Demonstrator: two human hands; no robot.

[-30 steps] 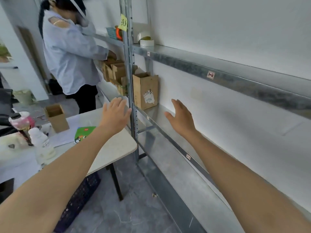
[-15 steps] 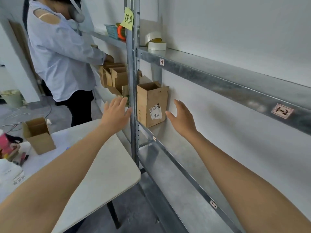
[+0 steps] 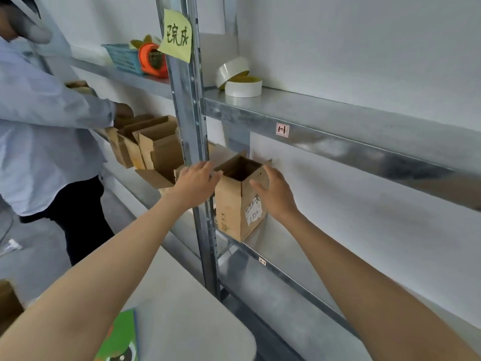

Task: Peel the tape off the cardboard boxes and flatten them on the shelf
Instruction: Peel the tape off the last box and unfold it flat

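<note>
Cardboard box (image 3: pixel 239 204) stands upright with its top open at the left end of the lower shelf (image 3: pixel 286 259), just right of the metal upright (image 3: pixel 192 126), with a white handwritten label (image 3: pixel 253 211) on its right face. Half a second ago both my hands were short of it; now they flank it. My left hand (image 3: pixel 196 182) reaches past the front of the upright, fingers straight, fingertips at the box's upper left rim. I cannot tell whether they touch. My right hand (image 3: pixel 273 194) is spread against the labelled face near the top, thumb across the cardboard, not closed round anything. The box sits where it did before, only nearer in my view.

Left of the upright, more open boxes (image 3: pixel 153 147) crowd the next bay, where another person's sleeve (image 3: pixel 65 110) reaches in. Two tape rolls (image 3: pixel 240 79) lie on the upper shelf (image 3: pixel 338 121); a yellow note (image 3: pixel 177 36) is stuck to the upright. A table (image 3: pixel 187 308) sits below my left arm.
</note>
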